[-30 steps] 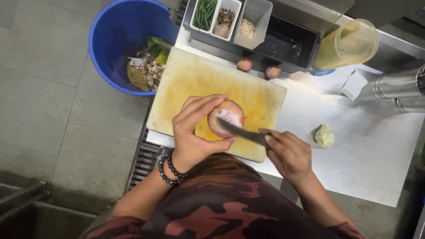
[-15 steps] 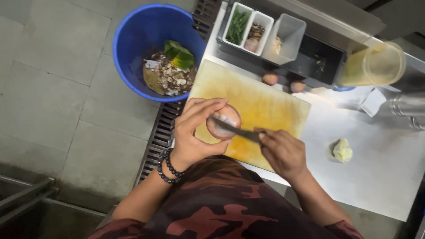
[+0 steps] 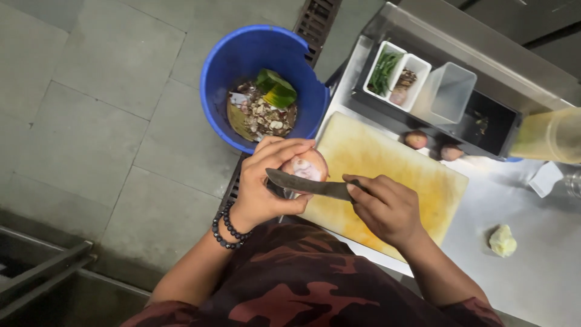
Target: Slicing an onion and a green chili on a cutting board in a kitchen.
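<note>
A blue bucket [image 3: 260, 85] of scraps stands on the floor beside the surface's left edge. The left hand [image 3: 266, 181] has its fingers curled around a peeled onion [image 3: 305, 166], held above the left edge of the yellow cutting board [image 3: 393, 175]. The right hand [image 3: 387, 209] has its fingers closed on a knife [image 3: 308, 183], whose blade lies against the onion. Two small onions [image 3: 433, 145] sit at the board's far edge.
</note>
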